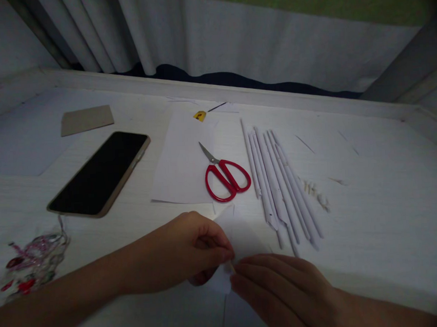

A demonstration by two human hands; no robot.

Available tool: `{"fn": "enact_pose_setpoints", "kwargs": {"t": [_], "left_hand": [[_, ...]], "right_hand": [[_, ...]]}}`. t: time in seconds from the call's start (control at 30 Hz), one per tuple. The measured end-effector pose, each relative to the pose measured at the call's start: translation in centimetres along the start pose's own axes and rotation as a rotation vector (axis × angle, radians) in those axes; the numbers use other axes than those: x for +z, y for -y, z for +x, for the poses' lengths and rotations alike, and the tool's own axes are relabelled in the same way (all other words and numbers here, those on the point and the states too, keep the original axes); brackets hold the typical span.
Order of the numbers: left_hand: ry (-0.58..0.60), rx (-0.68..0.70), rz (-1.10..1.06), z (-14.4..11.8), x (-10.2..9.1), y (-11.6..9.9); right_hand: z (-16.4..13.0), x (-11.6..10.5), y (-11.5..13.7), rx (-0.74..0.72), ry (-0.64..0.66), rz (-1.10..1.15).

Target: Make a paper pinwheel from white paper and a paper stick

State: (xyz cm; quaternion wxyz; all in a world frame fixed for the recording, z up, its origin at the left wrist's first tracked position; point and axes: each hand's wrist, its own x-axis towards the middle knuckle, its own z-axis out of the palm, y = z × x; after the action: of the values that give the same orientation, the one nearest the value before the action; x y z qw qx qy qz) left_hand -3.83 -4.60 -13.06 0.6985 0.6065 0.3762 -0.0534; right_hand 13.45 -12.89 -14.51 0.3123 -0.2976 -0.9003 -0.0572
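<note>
My left hand [194, 252] is closed in a pinch, its thumb and fingertips meeting over a white sheet of paper [244, 233]. My right hand [291, 286] faces it from the right, fingers pressed together, with the fingertips and thumb closed at the same spot. A small pale bit, like a rolled edge of the paper, shows between the two hands; most of it is hidden by fingers. Beyond the hands lie red-handled scissors [221, 182], blades slightly apart. To their right is a row of several rolled paper tubes [274, 185].
A phone [100, 172] lies dark at left, with a beaded charm [35, 261] attached. Behind are a cardboard piece [87, 120], a flat paper sheet [177, 170] and a small yellow item [200, 116]. Twisted scraps [316, 195] lie right of the tubes. A raised ledge and curtain [252, 49] border the back.
</note>
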Motion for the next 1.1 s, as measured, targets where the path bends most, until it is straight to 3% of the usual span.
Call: {"fn": "enact_pose_setpoints", "kwargs": {"t": [0.2,0.33,0.4,0.5,0.67,0.77,0.9,1.1], "left_hand": [[0.027,-0.015,0.015,-0.2,0.1,-0.3],[0.034,-0.019,0.035,-0.2,0.2,-0.3],[0.031,-0.015,0.042,-0.1,0.2,-0.3],[0.032,0.002,0.066,-0.2,0.3,-0.2],[0.014,0.024,0.116,-0.2,0.4,0.0],[-0.004,0.066,0.136,-0.2,0.5,-0.1],[-0.032,0.092,0.165,-0.2,0.5,-0.3],[-0.052,0.121,0.213,-0.2,0.6,-0.2]], "right_hand": [[0.3,-0.5,0.2,0.025,0.032,-0.036],[0.5,-1.2,0.5,0.053,0.186,-0.049],[0.5,-1.2,0.6,0.062,0.191,-0.06],[0.4,-0.8,0.5,0.012,0.067,-0.062],[0.5,-0.9,0.7,0.066,0.1,-0.074],[0.8,-1.4,0.9,0.102,0.191,-0.063],[0.9,-2.0,0.9,0.065,0.244,-0.055],[0.9,-1.9,1.2,0.117,0.202,-0.066]]}}
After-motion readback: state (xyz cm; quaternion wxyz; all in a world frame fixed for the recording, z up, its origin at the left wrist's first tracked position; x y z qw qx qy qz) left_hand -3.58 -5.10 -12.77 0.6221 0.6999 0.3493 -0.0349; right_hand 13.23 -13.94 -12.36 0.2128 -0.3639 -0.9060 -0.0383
